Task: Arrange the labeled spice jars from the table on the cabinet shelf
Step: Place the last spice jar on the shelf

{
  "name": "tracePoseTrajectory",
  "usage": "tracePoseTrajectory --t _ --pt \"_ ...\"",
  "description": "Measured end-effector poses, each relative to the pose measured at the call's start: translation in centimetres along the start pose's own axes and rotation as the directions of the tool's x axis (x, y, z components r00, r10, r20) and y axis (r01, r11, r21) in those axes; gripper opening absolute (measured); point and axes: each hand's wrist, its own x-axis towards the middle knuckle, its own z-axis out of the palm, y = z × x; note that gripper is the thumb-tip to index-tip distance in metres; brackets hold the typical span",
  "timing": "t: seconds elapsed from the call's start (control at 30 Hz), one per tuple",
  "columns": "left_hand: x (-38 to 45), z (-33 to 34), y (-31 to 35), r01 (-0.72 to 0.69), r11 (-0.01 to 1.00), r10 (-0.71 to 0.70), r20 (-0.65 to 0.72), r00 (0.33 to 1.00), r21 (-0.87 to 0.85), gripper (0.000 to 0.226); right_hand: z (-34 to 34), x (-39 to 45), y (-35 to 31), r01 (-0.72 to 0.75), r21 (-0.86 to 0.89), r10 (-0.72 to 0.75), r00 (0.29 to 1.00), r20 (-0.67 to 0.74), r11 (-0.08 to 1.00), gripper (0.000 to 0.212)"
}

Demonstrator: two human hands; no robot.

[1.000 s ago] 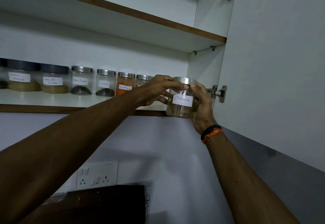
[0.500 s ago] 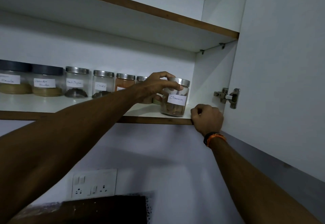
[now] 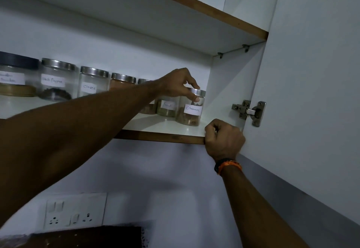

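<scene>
Cinnamon jar [image 3: 190, 111] standing upright on shelf [image 3: 171, 128], left hand [image 3: 178, 84] pinching its lid, right hand [image 3: 224, 140] curling over the shelf edge beside it.

The view is dim, with a cool blue-grey cast; the brightest patch is the shelf [image 3: 165, 125] near its right end and the cabinet side above it; the upper shelf's underside lies in grey shade; the left arm [image 3: 68, 134] throws a broad soft shadow on the wall [image 3: 155, 179] below the shelf; steel lids [image 3: 94, 71] catch faint highlights, without glare; labels at the left edge are smeared and unreadable; the shelf edges bow with wide-angle distortion; the bottom left corner is near black.
</scene>
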Motion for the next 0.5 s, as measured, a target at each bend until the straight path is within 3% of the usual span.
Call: tracePoseTrajectory --t 0.23,0.5 --pt "3.6 0.8 -1.7 -0.012 0.97 -0.024 0.145 0.989 0.243 0.051 0.0 0.0 -0.1 0.01 0.016 -0.01 1.0 -0.006 1.0 0.031" --pt "4.7 1.4 -3.5 -0.025 0.937 -0.035 0.163 0.986 0.348 0.046 0.2 0.0 0.1 0.023 0.024 -0.022 0.999 -0.027 0.999 0.034"
